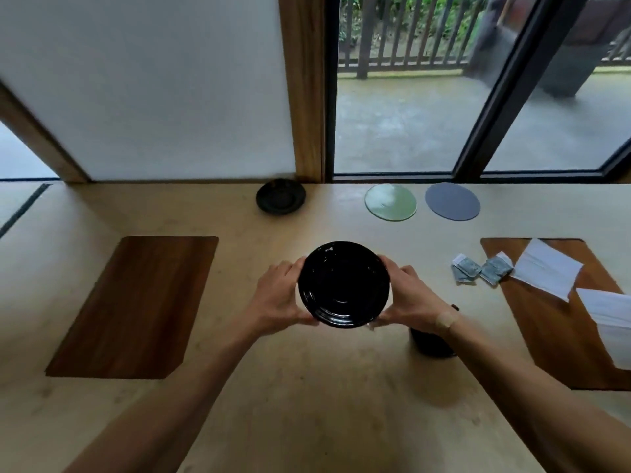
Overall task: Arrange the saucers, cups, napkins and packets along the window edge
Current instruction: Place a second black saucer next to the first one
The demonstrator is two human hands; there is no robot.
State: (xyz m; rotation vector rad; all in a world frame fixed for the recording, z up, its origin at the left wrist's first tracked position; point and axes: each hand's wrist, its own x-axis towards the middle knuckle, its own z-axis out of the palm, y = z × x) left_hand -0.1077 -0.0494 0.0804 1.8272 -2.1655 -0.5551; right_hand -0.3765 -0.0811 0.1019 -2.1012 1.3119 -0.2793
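Now both hands hold a glossy black saucer [344,284] above the middle of the bench [307,387]: the left hand [279,298] grips its left rim, the right hand [409,295] its right rim. A second dark saucer [280,196] sits at the bench's far edge by the window. Farther right along that edge lie a green disc [391,202] and a grey disc [452,201]. Two packets [481,268] lie near the right side, beside white napkins [546,268] on a wooden mat [560,322]. A dark cup [432,344] stands partly hidden under the right wrist.
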